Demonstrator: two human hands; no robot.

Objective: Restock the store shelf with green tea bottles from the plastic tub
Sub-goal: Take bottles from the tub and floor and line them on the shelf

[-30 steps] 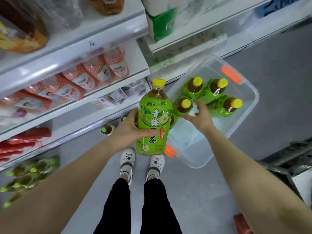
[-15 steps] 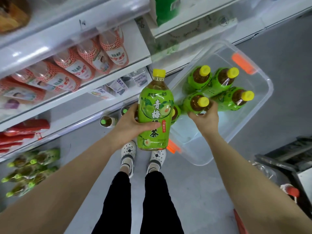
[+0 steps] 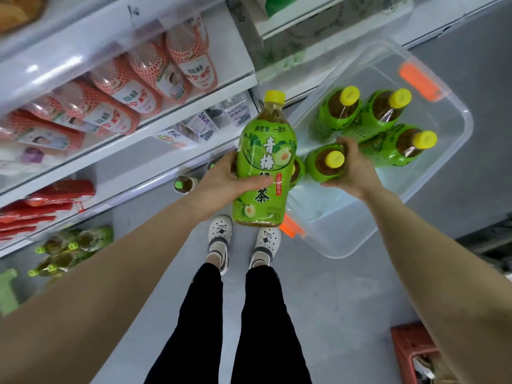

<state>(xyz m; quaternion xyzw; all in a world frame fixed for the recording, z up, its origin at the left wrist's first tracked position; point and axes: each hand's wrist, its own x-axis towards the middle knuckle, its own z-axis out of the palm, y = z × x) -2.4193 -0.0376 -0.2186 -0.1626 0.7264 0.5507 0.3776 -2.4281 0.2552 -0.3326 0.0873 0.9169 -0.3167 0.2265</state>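
Observation:
My left hand (image 3: 225,181) grips a large green tea bottle (image 3: 266,162) with a yellow cap, held upright above the floor in front of the shelf. My right hand (image 3: 352,164) is closed around a second green tea bottle (image 3: 327,163) over the clear plastic tub (image 3: 432,195). Three more green tea bottles (image 3: 382,112) stand in the tub's far half, and another is partly hidden behind the held bottle. Green tea bottles (image 3: 66,250) lie on the lowest shelf at the left.
White shelves (image 3: 155,128) at left carry red-netted bottles, red packets and small water bottles. The tub has orange latches (image 3: 418,81) and sits on the grey floor. My feet in white shoes (image 3: 241,239) stand beside it. A red crate (image 3: 412,347) is at lower right.
My right hand has closed around the bottle in the tub and raised it slightly. The left hand keeps its bottle in about the same place. The view has moved closer to the tub.

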